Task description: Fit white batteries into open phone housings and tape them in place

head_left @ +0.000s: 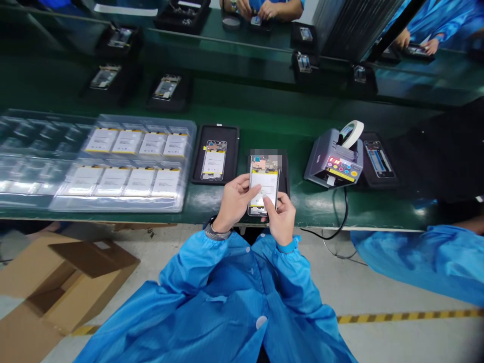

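Note:
An opened phone [264, 176] with a white battery in its frame is held up between both hands over the bench edge. My left hand [235, 201] grips its left side, thumb lying on the battery. My right hand [282, 217] closes on the lower right corner, its thumb pressed on the battery's lower part. Behind the phone a black tray [284, 174] is partly hidden. Just left, another opened phone [214, 161] with a battery lies in a black tray [197, 169].
A clear plastic tray [189, 151] of white batteries stands at left. To the right are a tape dispenser [333, 159] and another phone [378, 159] in a tray. An open cardboard box [94, 297] sits on the floor. Co-workers' hands [257, 9] work across the bench.

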A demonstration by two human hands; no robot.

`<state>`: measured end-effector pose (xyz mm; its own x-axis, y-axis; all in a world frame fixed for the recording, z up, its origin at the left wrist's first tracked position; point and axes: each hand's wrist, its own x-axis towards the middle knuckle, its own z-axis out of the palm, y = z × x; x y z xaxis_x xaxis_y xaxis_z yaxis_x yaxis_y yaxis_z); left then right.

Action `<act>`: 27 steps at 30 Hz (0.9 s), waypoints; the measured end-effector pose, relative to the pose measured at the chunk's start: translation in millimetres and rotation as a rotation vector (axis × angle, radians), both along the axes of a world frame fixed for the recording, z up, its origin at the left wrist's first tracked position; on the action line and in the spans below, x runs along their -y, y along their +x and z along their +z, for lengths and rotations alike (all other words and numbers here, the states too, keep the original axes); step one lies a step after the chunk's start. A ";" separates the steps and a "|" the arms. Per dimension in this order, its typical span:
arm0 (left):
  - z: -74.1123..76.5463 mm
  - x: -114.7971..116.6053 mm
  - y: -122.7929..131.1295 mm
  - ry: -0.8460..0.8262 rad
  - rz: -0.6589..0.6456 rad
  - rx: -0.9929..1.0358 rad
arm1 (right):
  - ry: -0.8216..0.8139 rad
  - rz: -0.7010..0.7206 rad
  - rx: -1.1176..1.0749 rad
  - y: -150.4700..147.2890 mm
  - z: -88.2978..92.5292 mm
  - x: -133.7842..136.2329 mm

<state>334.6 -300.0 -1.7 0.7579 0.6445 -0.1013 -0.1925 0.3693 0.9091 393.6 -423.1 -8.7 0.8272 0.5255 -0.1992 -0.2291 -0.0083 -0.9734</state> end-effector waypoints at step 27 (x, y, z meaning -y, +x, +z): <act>-67.1 47.5 -27.9 1.297 -0.233 -0.567 | -0.547 0.308 0.807 74.9 -29.9 55.2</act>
